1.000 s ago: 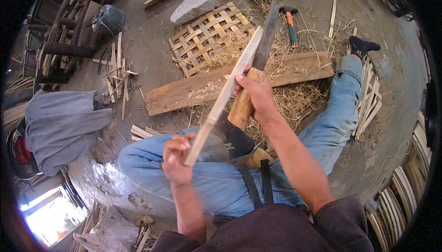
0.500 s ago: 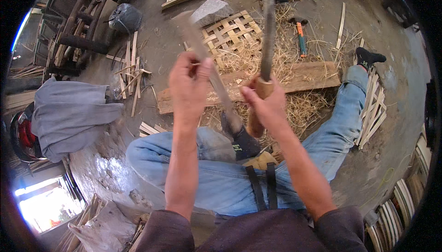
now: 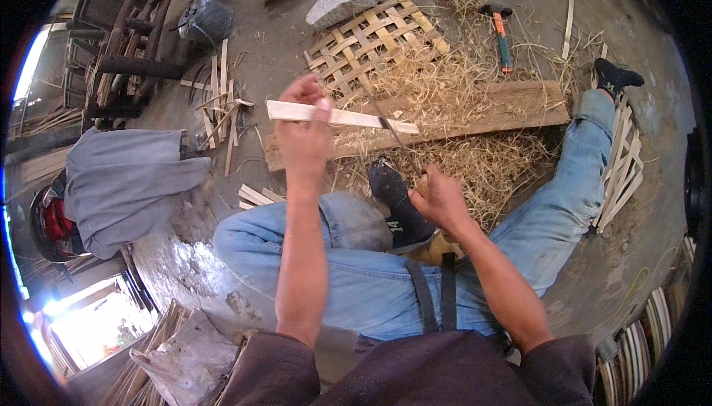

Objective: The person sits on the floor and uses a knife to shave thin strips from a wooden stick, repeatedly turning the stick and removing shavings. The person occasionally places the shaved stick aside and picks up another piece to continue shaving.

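Observation:
A pale, flat bamboo strip (image 3: 356,118) is pinched between the thumb and fingers of my left hand (image 3: 302,131), lying almost level above a wooden plank (image 3: 512,109). My right hand (image 3: 440,200) is wrapped round the wooden handle of a knife. The knife blade (image 3: 403,145), seen nearly edge-on, slants up and left and crosses the strip near its right end. Whether the blade is cutting into it I cannot tell. Curly shavings (image 3: 437,80) are heaped on both sides of the plank.
Beyond the plank lie a woven lattice panel (image 3: 348,54), a grey stone (image 3: 343,2) and a hammer (image 3: 502,39). Loose strips (image 3: 222,102) are on the floor at left. My bent leg and dark-socked foot (image 3: 400,202) sit just below the plank.
The strip has turned from steeply slanted to nearly level. The knife has swung from upright to leaning left, its blade now across the strip. The surroundings have shifted slightly right in view.

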The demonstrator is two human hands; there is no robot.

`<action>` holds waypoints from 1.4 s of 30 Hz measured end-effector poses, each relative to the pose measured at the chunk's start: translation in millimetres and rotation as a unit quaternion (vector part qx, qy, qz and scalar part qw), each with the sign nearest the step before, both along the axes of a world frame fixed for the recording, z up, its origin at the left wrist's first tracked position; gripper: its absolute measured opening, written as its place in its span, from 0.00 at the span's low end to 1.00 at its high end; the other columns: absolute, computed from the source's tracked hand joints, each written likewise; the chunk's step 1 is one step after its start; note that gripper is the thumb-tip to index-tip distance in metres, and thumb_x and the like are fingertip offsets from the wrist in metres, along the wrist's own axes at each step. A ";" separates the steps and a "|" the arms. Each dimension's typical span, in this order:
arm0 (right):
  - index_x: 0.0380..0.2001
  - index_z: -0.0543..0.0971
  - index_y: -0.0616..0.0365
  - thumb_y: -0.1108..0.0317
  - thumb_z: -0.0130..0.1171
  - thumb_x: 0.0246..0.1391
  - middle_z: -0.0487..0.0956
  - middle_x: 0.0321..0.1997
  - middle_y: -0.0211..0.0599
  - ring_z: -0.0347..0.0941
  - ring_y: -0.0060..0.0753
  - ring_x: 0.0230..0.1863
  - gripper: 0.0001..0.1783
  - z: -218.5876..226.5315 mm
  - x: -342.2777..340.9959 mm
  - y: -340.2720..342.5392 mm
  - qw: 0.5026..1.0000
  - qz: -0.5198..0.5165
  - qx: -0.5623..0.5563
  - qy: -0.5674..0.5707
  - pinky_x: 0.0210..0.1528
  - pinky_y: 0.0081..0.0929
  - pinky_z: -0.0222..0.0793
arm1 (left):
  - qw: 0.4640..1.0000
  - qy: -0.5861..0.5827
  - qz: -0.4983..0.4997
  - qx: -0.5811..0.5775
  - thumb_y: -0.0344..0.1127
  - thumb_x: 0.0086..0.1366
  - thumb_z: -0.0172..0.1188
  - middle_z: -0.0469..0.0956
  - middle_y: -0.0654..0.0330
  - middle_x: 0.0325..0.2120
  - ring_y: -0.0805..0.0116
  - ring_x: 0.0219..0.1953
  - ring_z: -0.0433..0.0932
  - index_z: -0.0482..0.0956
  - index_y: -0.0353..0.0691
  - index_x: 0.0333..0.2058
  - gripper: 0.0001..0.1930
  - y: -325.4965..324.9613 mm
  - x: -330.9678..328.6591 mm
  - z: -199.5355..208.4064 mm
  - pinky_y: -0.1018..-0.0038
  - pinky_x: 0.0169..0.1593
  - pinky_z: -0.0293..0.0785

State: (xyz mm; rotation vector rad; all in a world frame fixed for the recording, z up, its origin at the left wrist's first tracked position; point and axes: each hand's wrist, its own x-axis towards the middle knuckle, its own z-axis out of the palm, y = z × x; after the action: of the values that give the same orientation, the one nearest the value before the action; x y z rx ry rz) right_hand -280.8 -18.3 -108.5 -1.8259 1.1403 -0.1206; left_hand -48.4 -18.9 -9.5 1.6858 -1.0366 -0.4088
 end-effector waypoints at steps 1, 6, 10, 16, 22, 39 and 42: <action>0.39 0.68 0.63 0.59 0.63 0.48 0.77 0.26 0.58 0.76 0.63 0.33 0.22 -2.9 -0.8 0.0 1.000 -0.005 -0.002 0.002 0.35 0.51 0.71 | 0.998 0.054 -0.003 -0.033 0.36 0.67 0.52 0.73 0.60 0.39 0.71 0.44 0.73 0.70 0.36 0.52 0.17 -1.8 5.1 0.6 0.74 0.49 0.70; 0.39 0.68 0.62 0.63 0.62 0.48 0.77 0.25 0.55 0.75 0.61 0.30 0.20 20.7 -5.3 -8.0 1.000 -0.020 0.005 -0.009 0.33 0.51 0.71 | 0.981 0.178 -0.013 -0.073 0.47 0.72 0.43 0.69 0.63 0.32 0.69 0.40 0.73 0.70 0.38 0.47 0.18 3.9 7.9 3.4 0.69 0.48 0.70; 0.39 0.68 0.59 0.67 0.60 0.46 0.78 0.27 0.52 0.76 0.58 0.33 0.17 63.8 -37.6 -27.5 0.996 0.048 -0.018 0.076 0.34 0.50 0.70 | 0.979 0.187 0.007 -0.079 0.45 0.73 0.43 0.67 0.64 0.29 0.69 0.37 0.73 0.71 0.39 0.44 0.16 9.9 11.8 -1.6 0.70 0.47 0.70; 0.38 0.68 0.58 0.68 0.59 0.44 0.77 0.27 0.53 0.74 0.60 0.33 0.17 78.3 -101.7 -34.4 0.980 0.125 -0.070 0.139 0.35 0.50 0.69 | 0.974 0.209 0.038 -0.076 0.41 0.74 0.40 0.67 0.65 0.28 0.70 0.35 0.74 0.70 0.36 0.42 0.15 11.4 16.2 -2.7 0.71 0.46 0.73; 0.37 0.67 0.60 0.67 0.59 0.47 0.77 0.29 0.53 0.74 0.60 0.34 0.16 60.0 -79.4 -33.3 0.995 0.058 -0.029 0.075 0.35 0.50 0.68 | 0.959 0.247 0.031 -0.138 0.43 0.71 0.44 0.67 0.64 0.28 0.69 0.38 0.74 0.69 0.38 0.46 0.15 8.0 3.3 10.6 0.69 0.49 0.72; 0.43 0.67 0.67 0.63 0.60 0.52 0.77 0.27 0.57 0.76 0.60 0.32 0.21 59.1 -22.9 -1.4 0.992 0.002 0.071 -0.105 0.35 0.46 0.71 | 0.912 0.201 -0.054 -0.353 0.54 0.68 0.45 0.51 0.70 0.15 0.79 0.17 0.49 0.70 0.37 0.35 0.22 28.2 -26.0 33.0 0.79 0.22 0.45; 0.42 0.67 0.70 0.65 0.58 0.52 0.77 0.29 0.60 0.76 0.63 0.35 0.20 49.1 -0.4 12.2 0.990 0.036 0.110 -0.077 0.38 0.49 0.72 | 0.918 0.179 -0.066 -0.348 0.57 0.67 0.45 0.52 0.69 0.14 0.79 0.16 0.48 0.67 0.37 0.31 0.24 26.3 -30.0 30.9 0.78 0.21 0.44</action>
State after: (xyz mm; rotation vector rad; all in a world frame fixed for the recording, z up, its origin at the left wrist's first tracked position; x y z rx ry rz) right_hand -281.1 -6.2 -59.4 -1.6314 0.9398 -0.0884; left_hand -78.4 7.3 21.4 0.8678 -0.8794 -0.3595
